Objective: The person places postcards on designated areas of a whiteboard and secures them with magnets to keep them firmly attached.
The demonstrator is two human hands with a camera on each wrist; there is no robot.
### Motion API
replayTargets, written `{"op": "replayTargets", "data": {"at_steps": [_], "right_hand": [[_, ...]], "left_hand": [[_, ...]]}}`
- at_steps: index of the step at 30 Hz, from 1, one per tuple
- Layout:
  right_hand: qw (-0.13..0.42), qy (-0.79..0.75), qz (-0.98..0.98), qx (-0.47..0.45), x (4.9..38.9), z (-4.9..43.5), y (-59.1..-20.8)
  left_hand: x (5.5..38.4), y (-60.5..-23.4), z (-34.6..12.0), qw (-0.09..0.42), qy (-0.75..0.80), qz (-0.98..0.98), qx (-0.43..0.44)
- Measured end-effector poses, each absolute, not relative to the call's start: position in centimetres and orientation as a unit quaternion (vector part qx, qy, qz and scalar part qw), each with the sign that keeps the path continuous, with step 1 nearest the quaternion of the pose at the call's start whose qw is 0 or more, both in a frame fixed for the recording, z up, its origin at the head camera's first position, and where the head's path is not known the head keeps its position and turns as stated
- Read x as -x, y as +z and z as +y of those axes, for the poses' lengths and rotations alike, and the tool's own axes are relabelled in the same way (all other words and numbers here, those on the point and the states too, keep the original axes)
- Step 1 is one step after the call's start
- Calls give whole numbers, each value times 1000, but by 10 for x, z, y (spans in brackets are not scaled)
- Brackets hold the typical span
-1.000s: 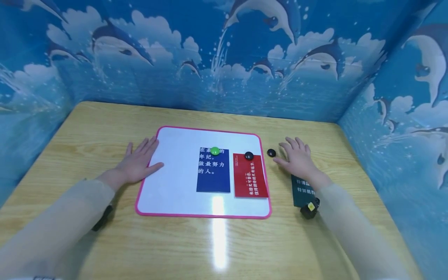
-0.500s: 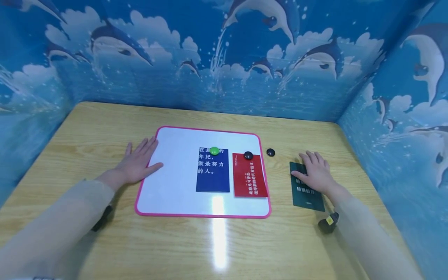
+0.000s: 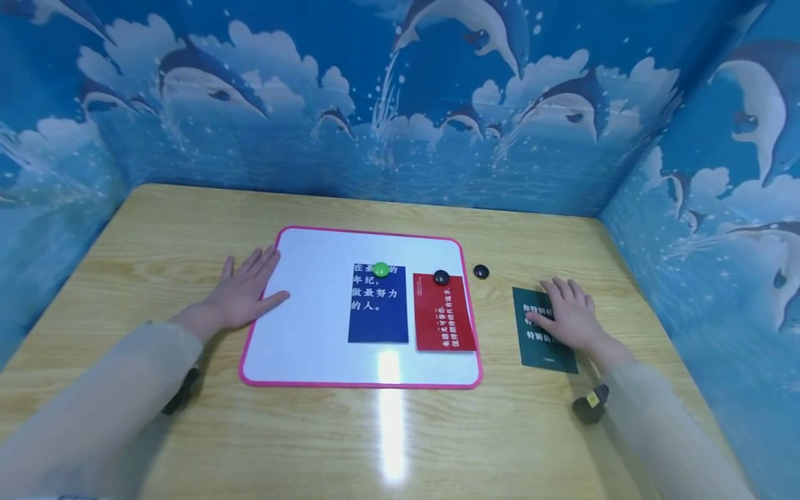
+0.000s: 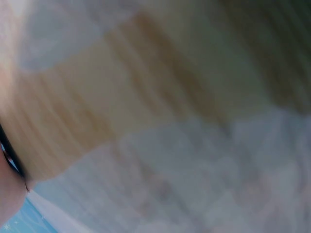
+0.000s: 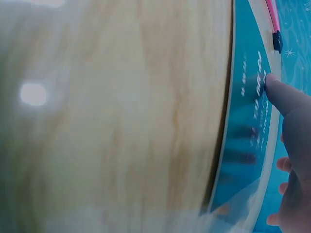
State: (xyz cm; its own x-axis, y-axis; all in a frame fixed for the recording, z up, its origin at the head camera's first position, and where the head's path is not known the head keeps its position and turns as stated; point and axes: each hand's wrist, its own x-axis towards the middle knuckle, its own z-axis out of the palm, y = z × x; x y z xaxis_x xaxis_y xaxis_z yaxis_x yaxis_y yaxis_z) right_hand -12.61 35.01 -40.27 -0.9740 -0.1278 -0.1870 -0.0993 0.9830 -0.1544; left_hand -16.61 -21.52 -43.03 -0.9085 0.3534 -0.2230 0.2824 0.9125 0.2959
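My left hand [image 3: 240, 298] lies flat across the left edge of a pink-rimmed whiteboard [image 3: 300, 347], fingers spread. On the board, a blue card [image 3: 378, 326] has a green round magnet [image 3: 380, 269] at its top, and a red card [image 3: 431, 326] has a black magnet [image 3: 441, 278]. Over a dark green card [image 3: 531, 353] to the right is my right hand [image 3: 571, 316], covering its upper right part, fingers extended. The right wrist view shows the thumb [image 5: 286, 99] at this card [image 5: 243, 141]; firm contact is unclear. The left wrist view is mostly blurred sleeve and wood.
A loose black magnet [image 3: 481, 271] lies on the wooden table [image 3: 300, 444] just right of the board. Dolphin-print cloth [image 3: 312, 160] hangs behind the table and along its right side. A dark device [image 3: 590, 404] is strapped at the right wrist.
My right hand has moved right and nearer to me, from beside the loose black magnet to over the green card. The left hand stays in place on the board.
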Motion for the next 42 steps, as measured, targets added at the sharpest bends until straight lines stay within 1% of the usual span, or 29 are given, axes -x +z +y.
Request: {"op": "replayTargets", "data": {"at_steps": [8, 15, 19, 23, 25, 29, 42], "right_hand": [[101, -78, 991, 46, 134, 344, -406], [101, -81, 991, 47, 134, 347, -395], [129, -73, 986, 77, 125, 349, -391], [173, -71, 976, 111, 111, 347, -395], [186, -74, 973, 116, 106, 344, -398], [188, -84, 972, 109, 104, 339, -402], [194, -80, 970, 121, 112, 330, -404]], "left_hand": [[167, -433, -217, 136, 127, 969, -166], [167, -433, -216, 133, 122, 970, -166], [167, -433, -216, 134, 127, 969, -167], [167, -434, -216, 132, 129, 968, -168], [167, -433, -216, 130, 129, 968, -170], [166, -432, -216, 134, 128, 968, -169], [166, -430, -216, 137, 127, 968, -169]]}}
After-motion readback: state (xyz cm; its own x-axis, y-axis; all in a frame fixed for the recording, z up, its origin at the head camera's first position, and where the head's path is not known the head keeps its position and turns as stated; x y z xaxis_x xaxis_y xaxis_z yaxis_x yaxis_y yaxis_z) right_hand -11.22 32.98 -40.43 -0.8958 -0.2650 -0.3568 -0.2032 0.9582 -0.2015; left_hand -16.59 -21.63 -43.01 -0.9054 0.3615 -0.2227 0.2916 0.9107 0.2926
